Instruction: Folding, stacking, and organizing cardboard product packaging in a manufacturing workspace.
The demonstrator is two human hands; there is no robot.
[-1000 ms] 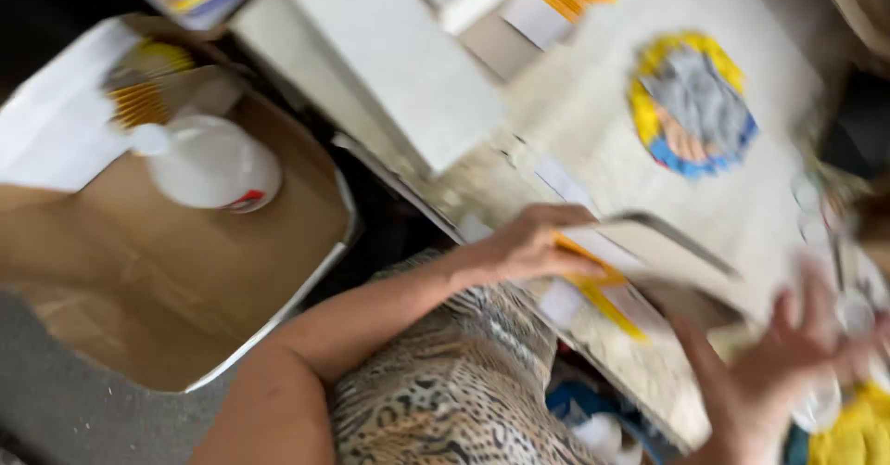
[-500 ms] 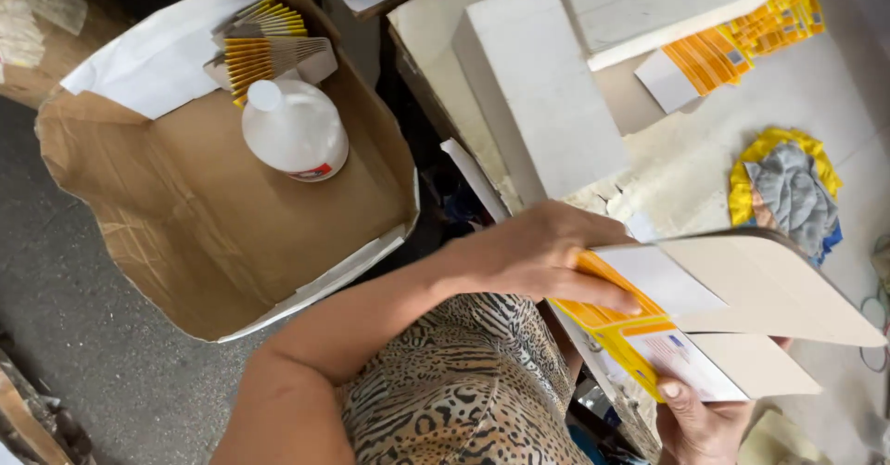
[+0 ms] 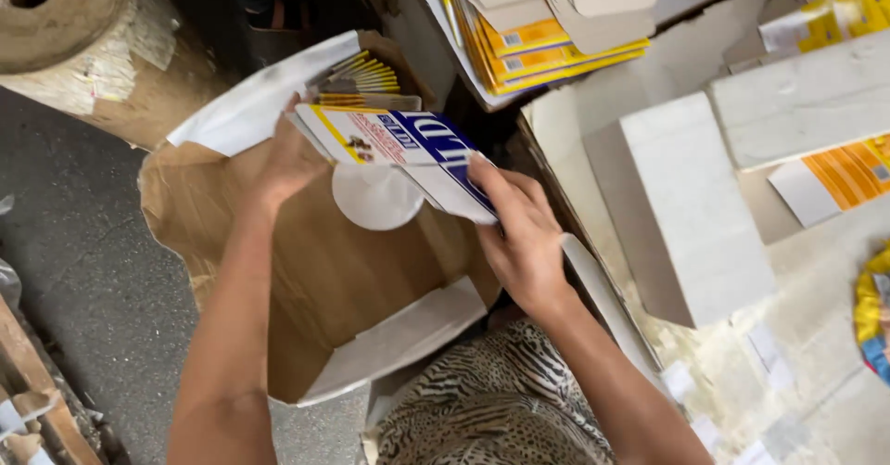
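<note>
At the far left sits a big brown cardboard roll [image 3: 56, 38] with a round hole in its end, standing on a grey, rough floor [image 3: 83, 270]. Next to it is a large open cardboard box [image 3: 371, 280], brown and plain inside, with white flaps. A stack of thin yellow-edged flat cartons [image 3: 362, 77] leans in the box's far corner, and the round white top of a plastic bottle [image 3: 375, 196] shows inside, just under the hands.

The left hand [image 3: 287, 159] grips the left end of a flat folded carton [image 3: 408, 154]. The carton is smooth and shiny, white with yellow and blue print. The right hand [image 3: 519, 233] holds its right end, fingers laid on top. So both hands are closed on the one carton, a little apart, and it hangs over the open box.

To the right is a pale, marked worktable [image 3: 788, 363]. On it lie smooth white rectangular blocks [image 3: 686, 205] and a pile of flat yellow and grey cartons [image 3: 547, 29]. The person's clothing [image 3: 491, 409] has a striped animal print.
</note>
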